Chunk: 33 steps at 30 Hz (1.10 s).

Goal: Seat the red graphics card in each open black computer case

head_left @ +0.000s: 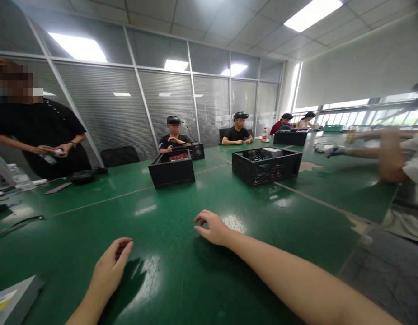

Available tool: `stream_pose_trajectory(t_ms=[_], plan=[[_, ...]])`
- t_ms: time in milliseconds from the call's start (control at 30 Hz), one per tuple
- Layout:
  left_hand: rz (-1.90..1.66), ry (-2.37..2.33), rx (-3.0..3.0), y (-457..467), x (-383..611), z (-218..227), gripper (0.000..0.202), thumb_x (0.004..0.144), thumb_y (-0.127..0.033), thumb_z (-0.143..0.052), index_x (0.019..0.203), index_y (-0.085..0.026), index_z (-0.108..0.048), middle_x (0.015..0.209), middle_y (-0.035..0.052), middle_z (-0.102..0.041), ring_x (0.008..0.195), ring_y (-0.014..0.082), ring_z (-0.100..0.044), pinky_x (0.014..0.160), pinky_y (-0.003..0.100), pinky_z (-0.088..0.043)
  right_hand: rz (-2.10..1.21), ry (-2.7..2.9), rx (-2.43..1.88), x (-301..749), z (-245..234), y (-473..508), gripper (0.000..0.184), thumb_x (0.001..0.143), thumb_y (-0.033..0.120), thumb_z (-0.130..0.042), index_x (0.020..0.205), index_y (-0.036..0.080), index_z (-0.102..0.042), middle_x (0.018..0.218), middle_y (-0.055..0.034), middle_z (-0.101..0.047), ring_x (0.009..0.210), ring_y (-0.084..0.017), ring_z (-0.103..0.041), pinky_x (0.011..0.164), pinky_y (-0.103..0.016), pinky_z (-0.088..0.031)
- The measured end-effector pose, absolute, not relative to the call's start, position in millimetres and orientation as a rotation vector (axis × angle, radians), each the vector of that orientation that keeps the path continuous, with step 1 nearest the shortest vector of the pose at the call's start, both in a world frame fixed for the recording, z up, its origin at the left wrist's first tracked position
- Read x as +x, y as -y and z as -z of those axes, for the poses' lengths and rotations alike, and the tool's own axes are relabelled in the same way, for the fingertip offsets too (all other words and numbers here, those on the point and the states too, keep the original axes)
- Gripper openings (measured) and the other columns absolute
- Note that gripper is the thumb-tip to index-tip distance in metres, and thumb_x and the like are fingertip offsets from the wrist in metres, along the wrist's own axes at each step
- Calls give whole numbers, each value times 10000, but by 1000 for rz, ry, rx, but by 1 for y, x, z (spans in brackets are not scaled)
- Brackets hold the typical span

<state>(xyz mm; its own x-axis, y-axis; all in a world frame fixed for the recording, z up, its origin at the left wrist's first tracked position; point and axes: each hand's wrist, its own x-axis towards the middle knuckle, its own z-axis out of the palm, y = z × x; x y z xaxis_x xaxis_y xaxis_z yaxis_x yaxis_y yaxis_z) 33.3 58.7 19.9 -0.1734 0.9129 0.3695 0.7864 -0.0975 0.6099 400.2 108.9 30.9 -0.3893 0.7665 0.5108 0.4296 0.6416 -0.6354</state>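
Both my hands rest on a green table (181, 253). My left hand (110, 266) lies near the front edge with its fingers curled inward; whether anything is in them is hidden. My right hand (212, 227) sits further out, fingers bent loosely with the tips on the tabletop and nothing in it. Two open black computer cases stand beyond them: one (171, 169) at centre and a larger one (266, 164) to the right with cables inside. A grey flat drive-like box (12, 302) lies at the front left corner.
A person in black stands at the left holding a small object. Several seated people with head cameras work at more black cases along the far side. A blurred arm (381, 151) reaches in from the right. Cables, a water bottle (21, 178) and small items lie at left.
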Motion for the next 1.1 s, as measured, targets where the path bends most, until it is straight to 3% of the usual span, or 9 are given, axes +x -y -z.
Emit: stream_pose_trajectory(t_ms=[267,467,600,800,933,1100], plan=[[-1042,-1994,1942,-60,33,-20,451,842,-617,-482,1050,-244,-625,996,56,-715,879,261,-682,791,377,-547,-54,1815,-1287,470,-71,-173,262,860,309,-586,1062,142,-601,1023,-93,-611,921,-198,-568,871,-330,-449],[-969,-1935,2004,-66,42,-19,438,835,-613,-496,1018,-249,-658,996,46,-719,860,252,-679,738,337,-550,500,1595,-1788,602,-95,-247,499,832,216,-549,1308,77,-490,1330,-216,-479,1208,-304,-419,997,-402,-339],[-909,-1921,2010,-68,44,-19,452,854,-603,-483,1050,-230,-646,1016,54,-704,868,236,-662,732,316,-535,560,1833,-1956,676,-99,-276,667,894,409,-556,1428,59,-362,1442,-253,-376,1315,-335,-312,1016,-436,-300],[-903,-1924,1998,-64,48,-22,422,879,-562,-476,1075,-219,-624,1017,49,-690,865,212,-645,750,295,-510,567,1984,-1985,702,-113,-297,423,932,457,-495,1162,110,-574,1149,-200,-581,1024,-281,-489,890,-383,-364],[-920,-1913,2006,-64,53,-25,428,876,-567,-474,1060,-212,-625,990,56,-686,873,223,-638,760,315,-508,568,2072,-1893,696,-123,-295,353,933,416,-526,1024,87,-616,989,-197,-610,892,-241,-480,828,-365,-348],[-949,-1916,1988,-67,55,-26,437,868,-579,-467,1047,-211,-622,978,53,-682,868,226,-633,760,326,-500,581,2133,-1860,686,-133,-276,333,901,431,-582,925,102,-632,950,-168,-626,868,-227,-491,802,-345,-346]])
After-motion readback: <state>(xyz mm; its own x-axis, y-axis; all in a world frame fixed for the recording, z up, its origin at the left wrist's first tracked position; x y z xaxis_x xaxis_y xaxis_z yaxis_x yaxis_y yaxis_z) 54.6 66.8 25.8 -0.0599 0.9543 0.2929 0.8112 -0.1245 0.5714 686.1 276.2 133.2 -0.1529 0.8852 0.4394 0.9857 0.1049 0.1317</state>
